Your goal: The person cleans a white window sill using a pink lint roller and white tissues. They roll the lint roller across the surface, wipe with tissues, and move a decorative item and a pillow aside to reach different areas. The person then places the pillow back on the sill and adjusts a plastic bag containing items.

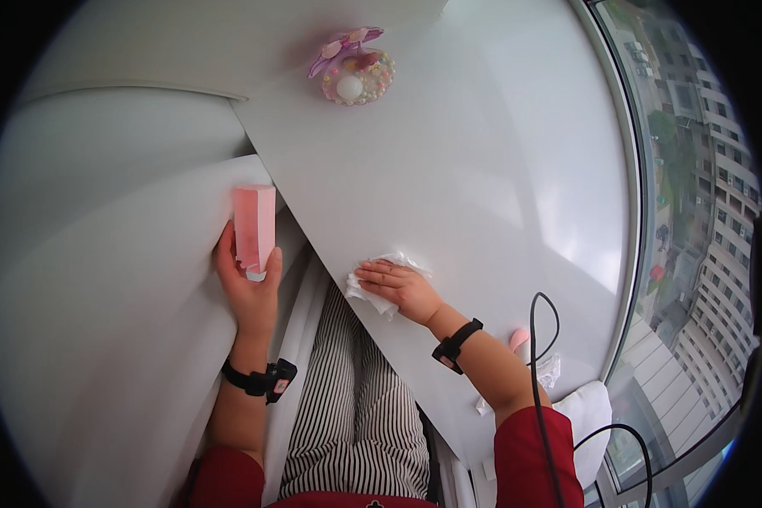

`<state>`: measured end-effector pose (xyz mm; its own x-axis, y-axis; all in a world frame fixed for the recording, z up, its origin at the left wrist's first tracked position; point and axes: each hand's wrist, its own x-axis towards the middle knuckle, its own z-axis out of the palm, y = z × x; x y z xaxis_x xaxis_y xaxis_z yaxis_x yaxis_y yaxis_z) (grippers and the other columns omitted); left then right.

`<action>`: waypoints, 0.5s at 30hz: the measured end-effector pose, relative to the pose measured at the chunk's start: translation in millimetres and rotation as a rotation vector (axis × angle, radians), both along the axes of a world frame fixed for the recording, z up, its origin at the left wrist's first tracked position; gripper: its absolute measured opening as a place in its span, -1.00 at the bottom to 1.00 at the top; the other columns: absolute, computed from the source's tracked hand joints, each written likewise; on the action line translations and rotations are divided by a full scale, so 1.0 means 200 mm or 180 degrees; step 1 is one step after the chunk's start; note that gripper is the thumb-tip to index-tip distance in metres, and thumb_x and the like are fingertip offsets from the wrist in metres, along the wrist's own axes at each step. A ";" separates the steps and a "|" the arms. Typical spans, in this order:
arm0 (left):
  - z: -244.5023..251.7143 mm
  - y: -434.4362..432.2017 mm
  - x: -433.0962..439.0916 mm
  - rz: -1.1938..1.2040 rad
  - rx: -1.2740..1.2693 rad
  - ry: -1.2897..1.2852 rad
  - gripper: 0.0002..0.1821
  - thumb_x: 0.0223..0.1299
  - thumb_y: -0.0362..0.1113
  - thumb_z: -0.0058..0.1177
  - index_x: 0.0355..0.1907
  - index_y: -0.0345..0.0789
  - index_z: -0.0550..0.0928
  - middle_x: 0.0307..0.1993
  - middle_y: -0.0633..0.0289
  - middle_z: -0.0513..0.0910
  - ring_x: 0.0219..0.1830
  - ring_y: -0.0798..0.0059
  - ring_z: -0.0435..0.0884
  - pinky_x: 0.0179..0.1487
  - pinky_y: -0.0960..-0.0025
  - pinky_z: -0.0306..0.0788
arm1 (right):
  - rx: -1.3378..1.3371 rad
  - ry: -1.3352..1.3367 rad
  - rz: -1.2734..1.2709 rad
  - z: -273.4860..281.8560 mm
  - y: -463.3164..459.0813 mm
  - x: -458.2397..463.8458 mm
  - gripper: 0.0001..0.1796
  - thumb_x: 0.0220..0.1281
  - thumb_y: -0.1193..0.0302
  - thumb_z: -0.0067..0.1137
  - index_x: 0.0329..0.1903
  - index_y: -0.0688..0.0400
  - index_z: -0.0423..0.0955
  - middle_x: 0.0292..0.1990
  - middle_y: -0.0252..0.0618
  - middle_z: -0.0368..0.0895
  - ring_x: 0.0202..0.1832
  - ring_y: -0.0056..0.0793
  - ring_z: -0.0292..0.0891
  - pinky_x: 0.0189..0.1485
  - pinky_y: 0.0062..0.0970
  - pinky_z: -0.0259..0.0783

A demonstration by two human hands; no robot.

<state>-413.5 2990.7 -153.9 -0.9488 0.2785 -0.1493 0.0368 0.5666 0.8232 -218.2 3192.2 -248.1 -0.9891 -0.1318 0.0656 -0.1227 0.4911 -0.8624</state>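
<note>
My left hand (252, 292) holds a pink cardboard box (254, 219) upright by its lower part, thumb on one side and fingers on the other. A torn-looking flap shows at the box's near end. My right hand (401, 289) lies flat on a crumpled white tissue (381, 303), pressing it to the white windowsill (432, 203) near the sill's slanting edge. Farther along the sill sits a shell-shaped ornament (359, 76) with a purple raised lid, many small beads and a white ball inside.
Behind my right forearm lie a pink object (519, 340) and crumpled clear wrapping (549, 371), partly hidden. A black cable (533, 355) loops beside that arm. A white cushion-like item (587, 425) rests near the window frame (635, 190). White panelling (114, 254) stands to the left.
</note>
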 end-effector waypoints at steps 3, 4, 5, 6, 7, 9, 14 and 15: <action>0.00 -0.05 -0.03 -0.0019 -0.0211 0.0211 -0.25 0.19 -0.45 0.31 0.44 -0.36 0.34 0.28 0.10 0.38 0.19 0.30 0.53 0.24 0.25 0.48 | 0.0038 -0.0123 -0.0335 0.07 0.14 0.08 -0.57 0.06 0.59 0.31 0.05 0.12 0.64 0.29 -0.31 0.60 0.40 -0.24 0.44 0.48 -0.20 0.39; -0.01 -0.07 -0.02 -0.0034 -0.0221 0.0211 -0.25 0.19 -0.45 0.31 0.43 -0.35 0.34 0.28 0.11 0.38 0.20 0.29 0.53 0.25 0.25 0.48 | -0.0001 0.0069 -0.0591 0.10 0.18 0.03 -0.56 0.02 0.60 0.34 0.04 0.12 0.65 0.28 -0.30 0.61 0.39 -0.24 0.45 0.47 -0.19 0.41; -0.02 -0.08 0.00 0.0048 -0.0198 0.0107 -0.25 0.19 -0.45 0.31 0.43 -0.35 0.34 0.28 0.12 0.38 0.21 0.29 0.52 0.26 0.24 0.47 | 0.0034 -0.0046 -0.0803 0.08 0.23 -0.09 -0.52 -0.07 0.65 0.39 0.01 0.12 0.65 0.27 -0.29 0.62 0.38 -0.21 0.46 0.44 -0.16 0.42; -0.03 -0.08 0.02 0.0061 -0.0176 -0.0002 -0.27 0.21 -0.46 0.29 0.43 -0.34 0.33 0.28 0.13 0.37 0.22 0.29 0.52 0.26 0.24 0.47 | 0.0091 0.0071 -0.0895 0.05 0.27 -0.27 -0.51 -0.09 0.68 0.37 0.01 0.15 0.65 0.26 -0.26 0.61 0.38 -0.17 0.45 0.41 -0.18 0.45; -0.05 -0.08 0.04 -0.0020 -0.0160 0.0051 -0.27 0.22 -0.46 0.29 0.44 -0.34 0.33 0.28 0.14 0.37 0.22 0.30 0.52 0.26 0.24 0.47 | -0.0071 0.0031 -0.1006 0.02 0.28 -0.45 -0.47 -0.10 0.71 0.34 0.04 0.16 0.65 0.27 -0.26 0.60 0.40 -0.16 0.41 0.43 -0.21 0.42; -0.08 -0.06 0.07 0.0047 -0.0030 -0.0042 -0.27 0.23 -0.48 0.28 0.44 -0.33 0.32 0.28 0.15 0.37 0.21 0.31 0.52 0.26 0.25 0.47 | 0.0066 0.0336 -0.0948 -0.06 0.22 -0.83 -0.47 -0.04 0.70 0.28 0.09 0.13 0.66 0.30 -0.27 0.58 0.43 -0.17 0.37 0.48 -0.26 0.37; -0.07 -0.03 0.05 0.0109 0.0261 -0.0075 -0.29 0.26 -0.47 0.26 0.44 -0.34 0.32 0.30 0.14 0.34 0.22 0.32 0.50 0.26 0.25 0.45 | 0.0116 0.0521 -0.0169 -0.17 -0.05 -0.72 -0.53 0.18 0.59 0.11 0.18 0.12 0.62 0.37 -0.27 0.52 0.47 -0.22 0.33 0.54 -0.23 0.26; -0.06 -0.03 0.03 0.0077 0.0242 -0.0043 -0.30 0.26 -0.46 0.26 0.44 -0.34 0.33 0.30 0.14 0.34 0.22 0.32 0.49 0.26 0.25 0.45 | 0.0112 0.0293 0.0090 -0.17 -0.05 -0.52 -0.58 0.35 0.48 0.01 0.22 0.06 0.60 0.40 -0.40 0.49 0.48 -0.31 0.31 0.57 -0.30 0.22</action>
